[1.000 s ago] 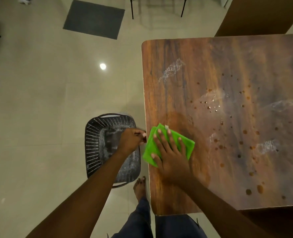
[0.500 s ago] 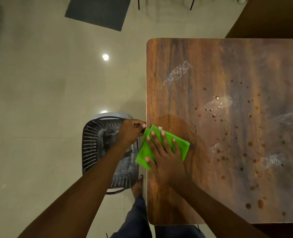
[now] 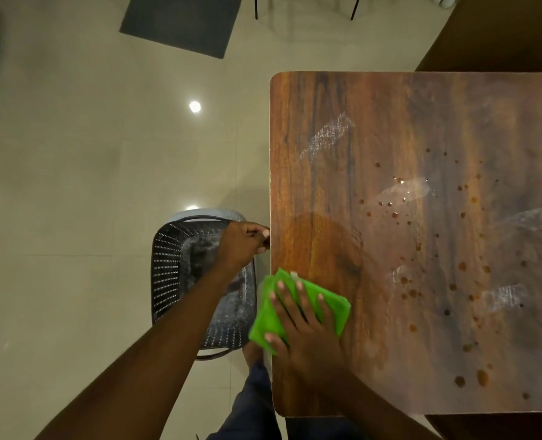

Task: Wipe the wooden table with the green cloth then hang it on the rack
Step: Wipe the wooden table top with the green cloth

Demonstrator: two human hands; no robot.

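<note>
The wooden table (image 3: pixel 342 147) fills the right side, with brown droplets and whitish smears across its middle and right. A folded green cloth (image 3: pixel 331 301) lies at the table's left edge, its left part hanging over the edge. My right hand (image 3: pixel 304 325) presses flat on the cloth with fingers spread. My left hand (image 3: pixel 242 244) is curled round the rim of a black perforated basket (image 3: pixel 168 274), held beside the table's left edge just below the tabletop. No rack is in view.
Beige tiled floor lies to the left, with a dark mat (image 3: pixel 181 23) at the top. Thin chair legs (image 3: pixel 355 7) stand beyond the table's far edge. My foot (image 3: pixel 252 354) and trouser leg show below the basket.
My right hand slid the green cloth leftward to the table's edge, so it now overhangs. My left hand keeps the basket by the edge.
</note>
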